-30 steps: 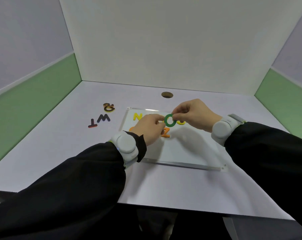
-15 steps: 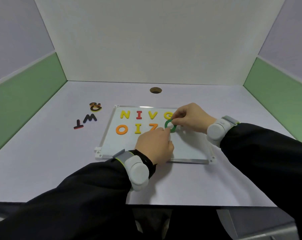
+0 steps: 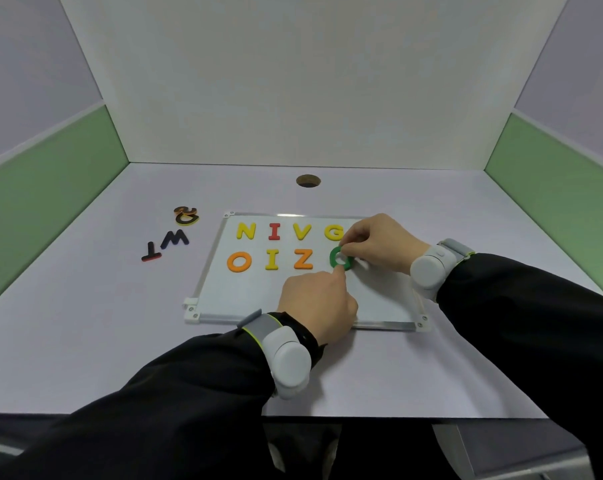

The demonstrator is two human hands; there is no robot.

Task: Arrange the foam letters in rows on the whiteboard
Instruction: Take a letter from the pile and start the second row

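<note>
A whiteboard lies flat on the desk. Its top row reads yellow N, red I, yellow V, yellow G. The second row holds an orange O, yellow I and orange Z. A green ring letter rests on the board right of the Z. My right hand pinches its upper right edge. My left hand is curled, its index fingertip touching the ring's lower edge.
Loose letters lie on the desk left of the board: a dark W, a red-edged T and a yellow-and-black pair. A round cable hole sits behind the board. White and green walls enclose the desk.
The green ring came down from the air onto the board's second row beside the Z. My left hand drew back toward me, keeping a fingertip on the ring.
</note>
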